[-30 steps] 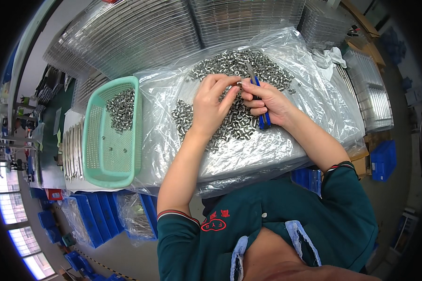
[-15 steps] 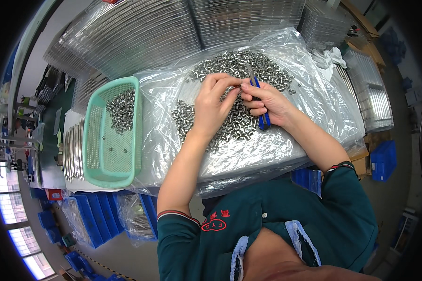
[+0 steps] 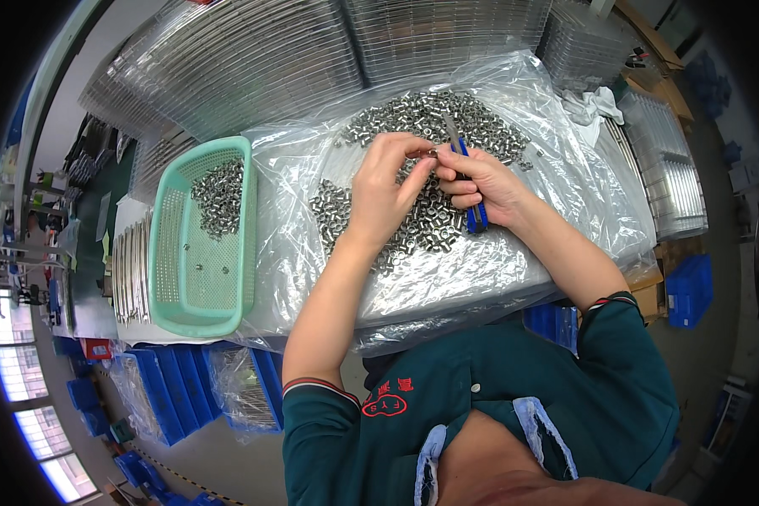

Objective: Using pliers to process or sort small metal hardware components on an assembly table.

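My left hand (image 3: 385, 181) has its thumb and forefinger curled together around a small metal part (image 3: 434, 155), mostly hidden by fingertips. My right hand (image 3: 491, 187) is closed on a blue utility knife (image 3: 476, 215), its blade pointing away from me. The right thumb and forefinger meet the left fingertips at the same small part. Beneath and beyond both hands, many short, shiny metal sleeves (image 3: 434, 228) lie heaped on clear plastic sheeting (image 3: 329, 299). To the left, a mint-green plastic basket (image 3: 162, 244) holds a smaller pile of similar sleeves (image 3: 219, 198) toward its far end.
Stacks of clear plastic trays (image 3: 244, 72) line the back of the table, with more trays (image 3: 662, 160) at the right. A white cloth (image 3: 594, 105) lies at the far right. Blue bins (image 3: 173, 396) stand below the table's left front edge, and another blue bin (image 3: 689, 289) is at the right.
The fingertips have shifted very slightly around the small metal part, leaving a little more of it showing. Arms, knife and basket are practically where they were.
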Available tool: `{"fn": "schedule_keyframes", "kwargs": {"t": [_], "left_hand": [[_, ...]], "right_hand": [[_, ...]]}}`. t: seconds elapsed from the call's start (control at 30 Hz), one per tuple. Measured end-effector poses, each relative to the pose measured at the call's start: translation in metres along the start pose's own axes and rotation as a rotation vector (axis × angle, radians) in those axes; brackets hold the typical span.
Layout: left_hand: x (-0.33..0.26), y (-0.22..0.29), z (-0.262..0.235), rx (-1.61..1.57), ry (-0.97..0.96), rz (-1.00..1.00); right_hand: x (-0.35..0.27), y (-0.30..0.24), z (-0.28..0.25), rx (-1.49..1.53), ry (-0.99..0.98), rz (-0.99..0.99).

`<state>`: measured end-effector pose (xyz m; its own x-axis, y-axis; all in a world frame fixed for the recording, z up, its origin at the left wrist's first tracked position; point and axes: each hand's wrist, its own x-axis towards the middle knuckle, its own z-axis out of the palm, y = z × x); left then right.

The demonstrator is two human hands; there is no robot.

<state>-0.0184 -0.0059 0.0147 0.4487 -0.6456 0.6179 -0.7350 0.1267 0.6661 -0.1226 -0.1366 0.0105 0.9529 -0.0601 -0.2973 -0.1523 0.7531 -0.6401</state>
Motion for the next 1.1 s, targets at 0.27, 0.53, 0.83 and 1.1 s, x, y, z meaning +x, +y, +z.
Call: {"fn": "schedule_keyframes", "kwargs": {"t": [0.27,0.53,0.83,1.1], "left_hand": [[0.0,-0.001,-0.002,0.019,0.087,-0.046],[-0.001,-0.007,-0.003,0.055,0.162,-0.199],[-0.001,-0.01,-0.005,0.234,0.171,-0.076],[0.004,-0.009,-0.01,0.52,0.15,0.187]], "right_hand": [[-0.004,-0.005,0.009,-0.179,0.053,-0.119],[-0.009,0.0,0.012,-1.007,0.142,-0.564],[-0.007,0.003,0.013,-1.292,0.212,-0.724],[-0.009,0.003,0.016,-1.604,0.333,-0.805]]}}
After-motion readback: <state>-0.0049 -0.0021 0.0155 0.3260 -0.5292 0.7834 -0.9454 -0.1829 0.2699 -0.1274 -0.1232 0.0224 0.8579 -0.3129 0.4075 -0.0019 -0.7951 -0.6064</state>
